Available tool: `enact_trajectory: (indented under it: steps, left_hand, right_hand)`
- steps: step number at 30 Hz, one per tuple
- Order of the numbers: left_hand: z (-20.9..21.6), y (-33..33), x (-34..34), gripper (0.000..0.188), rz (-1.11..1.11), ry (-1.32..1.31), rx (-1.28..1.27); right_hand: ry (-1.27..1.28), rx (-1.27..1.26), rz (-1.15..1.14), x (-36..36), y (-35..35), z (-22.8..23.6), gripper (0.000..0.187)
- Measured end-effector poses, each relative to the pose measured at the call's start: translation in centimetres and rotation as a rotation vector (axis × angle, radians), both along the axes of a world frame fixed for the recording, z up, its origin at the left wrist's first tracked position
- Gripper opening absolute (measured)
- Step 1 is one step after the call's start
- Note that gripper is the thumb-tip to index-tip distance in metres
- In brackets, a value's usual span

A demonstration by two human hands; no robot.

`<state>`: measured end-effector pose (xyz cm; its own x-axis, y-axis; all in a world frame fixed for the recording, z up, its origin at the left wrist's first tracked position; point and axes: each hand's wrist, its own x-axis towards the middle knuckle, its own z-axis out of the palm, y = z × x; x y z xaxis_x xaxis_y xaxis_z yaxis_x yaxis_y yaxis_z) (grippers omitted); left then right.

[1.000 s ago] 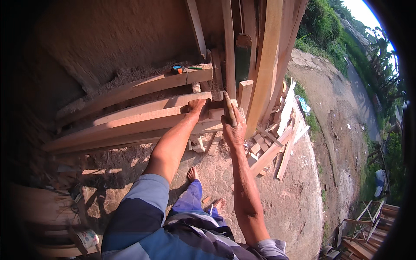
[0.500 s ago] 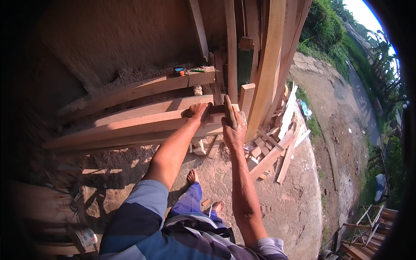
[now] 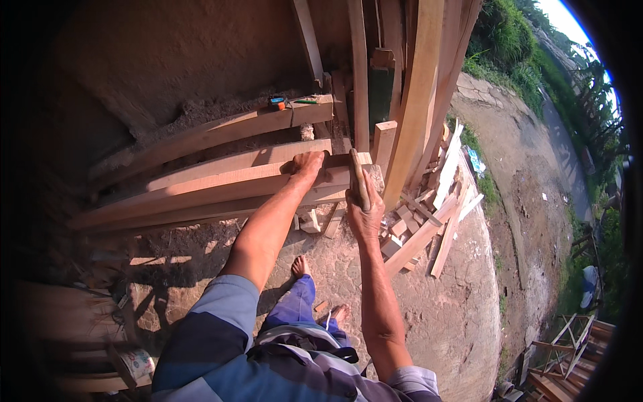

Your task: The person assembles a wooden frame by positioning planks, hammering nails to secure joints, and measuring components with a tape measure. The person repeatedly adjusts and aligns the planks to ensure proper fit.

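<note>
Leaning upright at the far side, tall boards (image 3: 416,100) stand beyond a long wooden beam (image 3: 201,189), which lies crosswise before the person, and a second beam (image 3: 221,132) behind it. Offcuts (image 3: 418,228) lie heaped on the ground to the right. The left hand (image 3: 308,165) is curled on top of the nearer beam; whether it pinches anything, I cannot tell. At that beam's right end, the right hand (image 3: 366,211) is closed around a narrow wooden piece (image 3: 360,179). A tape measure (image 3: 276,103) rests on the rear beam.
</note>
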<state>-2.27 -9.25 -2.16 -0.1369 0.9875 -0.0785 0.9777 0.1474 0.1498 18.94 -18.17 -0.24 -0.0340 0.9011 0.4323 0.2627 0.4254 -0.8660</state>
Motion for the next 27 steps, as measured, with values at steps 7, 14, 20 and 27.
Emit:
enact_trajectory:
  steps: [7, 14, 20, 27]
  left_hand:
    - [2.2, 2.7, -1.0, 0.053, -0.044, -0.098, -0.137]
    - [-0.1, 0.5, -0.2, 0.02, -0.035, -0.061, 0.063]
    - [-1.0, 1.4, -0.6, 0.02, -0.038, 0.008, -0.049]
    - [1.6, 1.6, -0.6, 0.066, -0.02, -0.086, -0.046]
  right_hand:
    - [-0.235, -0.146, -0.043, 10.0, -20.4, 1.8, 0.063]
    - [-0.035, -0.145, 0.006, 4.8, -9.5, -0.3, 0.057]
    - [0.042, -0.202, 0.052, 1.7, -2.6, 0.3, 0.062]
    - [-0.149, -0.226, -0.044, 10.7, -23.7, 1.1, 0.056]
